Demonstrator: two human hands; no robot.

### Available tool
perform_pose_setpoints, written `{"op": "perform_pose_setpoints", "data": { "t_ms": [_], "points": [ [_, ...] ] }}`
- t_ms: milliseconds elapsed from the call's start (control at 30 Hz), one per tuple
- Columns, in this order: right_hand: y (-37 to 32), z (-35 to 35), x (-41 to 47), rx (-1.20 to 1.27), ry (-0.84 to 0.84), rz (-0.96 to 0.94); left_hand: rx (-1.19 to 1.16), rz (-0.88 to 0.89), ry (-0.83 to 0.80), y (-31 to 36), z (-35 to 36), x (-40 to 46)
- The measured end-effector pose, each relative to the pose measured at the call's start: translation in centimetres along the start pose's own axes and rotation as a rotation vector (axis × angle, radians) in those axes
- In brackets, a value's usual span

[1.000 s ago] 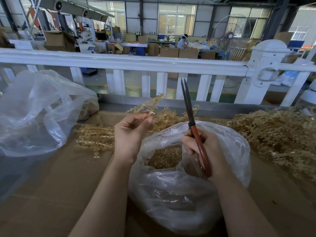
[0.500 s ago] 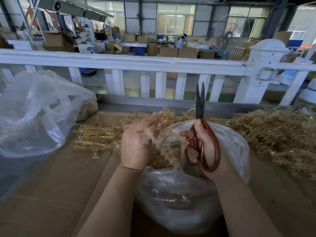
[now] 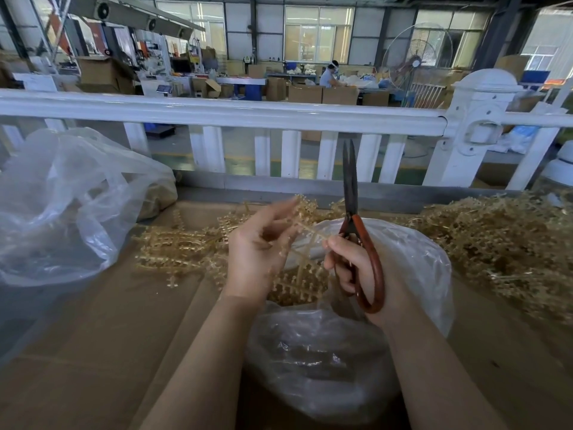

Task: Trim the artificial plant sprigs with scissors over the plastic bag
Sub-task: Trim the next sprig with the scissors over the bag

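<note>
On a brown cardboard-covered work surface, seen from a head-worn camera looking down, a person's two bare forearms reach forward over a clear plastic bag that sits open between them. The left hand is blurred; its fingers are loosely bent around a golden artificial sprig, whose branches spread above the bag's mouth, though how firmly it grips cannot be made out. The right hand has its fingers curled through the red-brown loop handles of a pair of scissors. The dark blades point straight up and stand nearly together, just right of the sprig. Inside the bag lie more golden cuttings. A loose heap of golden sprigs lies on the surface to the left of the hands, and a larger pile fills the right side. A second crumpled clear bag sits at far left. Beyond the surface runs a white railing, with a warehouse of cardboard boxes behind it.
</note>
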State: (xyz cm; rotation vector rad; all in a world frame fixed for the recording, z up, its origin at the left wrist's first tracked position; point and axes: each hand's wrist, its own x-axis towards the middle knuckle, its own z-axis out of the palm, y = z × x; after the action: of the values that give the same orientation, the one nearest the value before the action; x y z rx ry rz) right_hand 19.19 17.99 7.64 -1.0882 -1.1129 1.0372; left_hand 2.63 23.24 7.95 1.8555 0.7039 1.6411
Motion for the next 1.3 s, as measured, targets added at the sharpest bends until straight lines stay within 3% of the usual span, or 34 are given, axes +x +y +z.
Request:
{"op": "perform_pose_setpoints", "data": {
  "t_ms": [133, 200, 267, 333, 600, 833, 1067, 1167, 1300],
  "points": [
    [0.0, 0.2, 0.1, 0.161, 0.064, -0.052, -0.504, -0.526, -0.096, 0.4, 0.1, 0.4],
    [-0.1, 0.2, 0.1, 0.27, 0.092, -0.062, -0.633, -0.654, -0.243, 0.0, -0.3, 0.7],
    [-0.1, 0.1, 0.2, 0.328, 0.119, -0.072, -0.585, -0.645, -0.426, -0.2, -0.4, 0.5],
    [0.0, 0.2, 0.3, 0.36, 0.141, -0.08, -0.498, -0.632, -0.501, -0.5, -0.2, 0.2],
    [-0.1, 0.1, 0.2, 0.363, 0.195, -0.004, -0.617, -0.683, -0.287, -0.9, -0.3, 0.4],
    [0.4, 0.5, 0.6, 0.176, 0.171, 0.065, -0.792, -0.805, -0.127, -0.9, -0.4, 0.6],
    [0.6, 0.5, 0.9, 0.067, 0.185, 0.057, -0.651, -0.868, -0.175, -0.6, -0.1, 0.4],
    [0.6, 0.8, 0.8, -0.022, 0.187, 0.048, -0.547, -0.82, -0.264, 0.0, 0.0, 0.2],
    [0.4, 1.1, 0.8, -0.095, 0.177, 0.07, -0.5, -0.797, -0.247, 0.2, 0.1, 0.3]
  ]
}}
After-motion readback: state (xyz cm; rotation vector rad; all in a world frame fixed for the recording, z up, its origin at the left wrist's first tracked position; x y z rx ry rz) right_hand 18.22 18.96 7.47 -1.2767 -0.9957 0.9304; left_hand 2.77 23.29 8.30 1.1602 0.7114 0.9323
